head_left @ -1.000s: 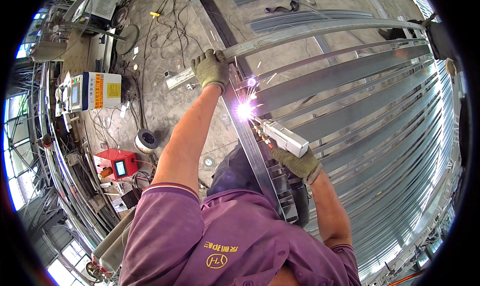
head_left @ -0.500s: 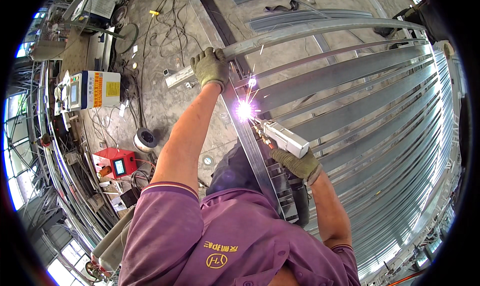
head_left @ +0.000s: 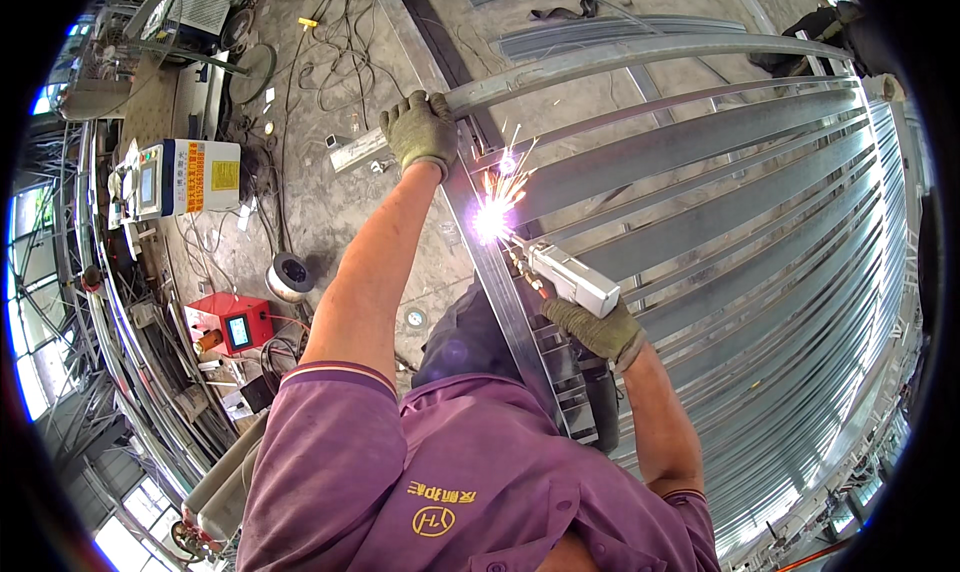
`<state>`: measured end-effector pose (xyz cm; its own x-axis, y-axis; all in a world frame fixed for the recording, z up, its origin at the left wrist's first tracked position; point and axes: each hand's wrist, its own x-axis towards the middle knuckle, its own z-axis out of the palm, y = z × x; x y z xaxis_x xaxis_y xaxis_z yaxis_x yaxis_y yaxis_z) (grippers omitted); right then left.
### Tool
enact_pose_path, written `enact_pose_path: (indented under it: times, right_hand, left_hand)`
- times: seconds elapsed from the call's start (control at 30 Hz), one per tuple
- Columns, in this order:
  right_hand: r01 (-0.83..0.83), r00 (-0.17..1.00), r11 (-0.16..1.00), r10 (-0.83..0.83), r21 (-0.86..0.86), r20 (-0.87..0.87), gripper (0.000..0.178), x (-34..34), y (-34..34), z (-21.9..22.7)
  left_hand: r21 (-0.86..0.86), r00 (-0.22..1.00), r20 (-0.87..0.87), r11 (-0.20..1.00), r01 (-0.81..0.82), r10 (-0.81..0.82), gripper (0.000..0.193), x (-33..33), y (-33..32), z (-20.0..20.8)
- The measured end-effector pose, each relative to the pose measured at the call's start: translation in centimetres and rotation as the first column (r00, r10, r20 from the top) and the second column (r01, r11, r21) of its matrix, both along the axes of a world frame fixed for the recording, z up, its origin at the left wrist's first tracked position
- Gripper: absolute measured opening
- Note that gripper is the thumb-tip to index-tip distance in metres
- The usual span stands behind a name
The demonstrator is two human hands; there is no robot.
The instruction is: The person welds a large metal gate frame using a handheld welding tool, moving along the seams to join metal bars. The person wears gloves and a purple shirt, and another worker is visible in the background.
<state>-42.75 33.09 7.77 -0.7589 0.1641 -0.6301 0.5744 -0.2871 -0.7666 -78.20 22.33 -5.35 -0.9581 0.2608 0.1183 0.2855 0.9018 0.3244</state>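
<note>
A galvanized metal fence panel lies in front of me, with long grey slats [head_left: 690, 147] running off to the right. My gloved left hand [head_left: 420, 132] wraps over the square steel tube [head_left: 600, 58] along its far edge, close to the corner. In my right hand [head_left: 598, 332], also gloved, is a white, box-shaped welding gun [head_left: 572, 277]. Its nozzle points at the panel's end rail [head_left: 512, 317], where a glaring weld spot [head_left: 493, 219] throws orange sparks. That glare hides the joint and the nozzle tip.
On the left stand a red box with a screen [head_left: 230, 324] and a white control cabinet [head_left: 195, 179]. A wire spool [head_left: 290, 276] and tangled cables [head_left: 345, 57] lie on the concrete floor. Another person's dark sleeve [head_left: 830, 34] shows by the panel's far right corner.
Sparks now spray wider and higher from the weld spot. The bright spot sits very slightly nearer along the end rail. Both hands hold nearly the same places.
</note>
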Motion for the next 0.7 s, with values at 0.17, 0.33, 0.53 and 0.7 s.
enact_pose_path:
  times: [0.17, 0.33, 0.53, 0.7]
  right_hand:
    - [-0.030, 0.993, 1.000, 0.030, 0.004, 0.115, 0.059, -0.03, 0.29, 0.17]
    - [-0.054, 0.989, 0.998, 0.050, 0.025, 0.138, 0.060, 0.44, 0.32, -0.11]
    - [-0.061, 0.990, 0.998, 0.058, 0.023, 0.128, 0.059, 0.58, 0.35, 0.13]
    - [-0.038, 0.991, 0.999, 0.036, 0.010, 0.127, 0.056, 0.55, 0.25, 0.70]
  left_hand:
    - [-0.014, 0.999, 0.037, 1.000, -0.001, 0.001, 0.043, 0.06, 0.03, 0.29]
    - [-0.036, 0.998, 0.062, 0.999, -0.004, 0.006, 0.044, -0.03, 0.18, 0.46]
    - [-0.001, 1.000, 0.004, 1.000, -0.019, 0.019, 0.044, -0.03, 0.21, -0.08]
    - [-0.014, 0.999, 0.049, 1.000, -0.005, 0.006, 0.044, -0.16, 0.28, -0.02]
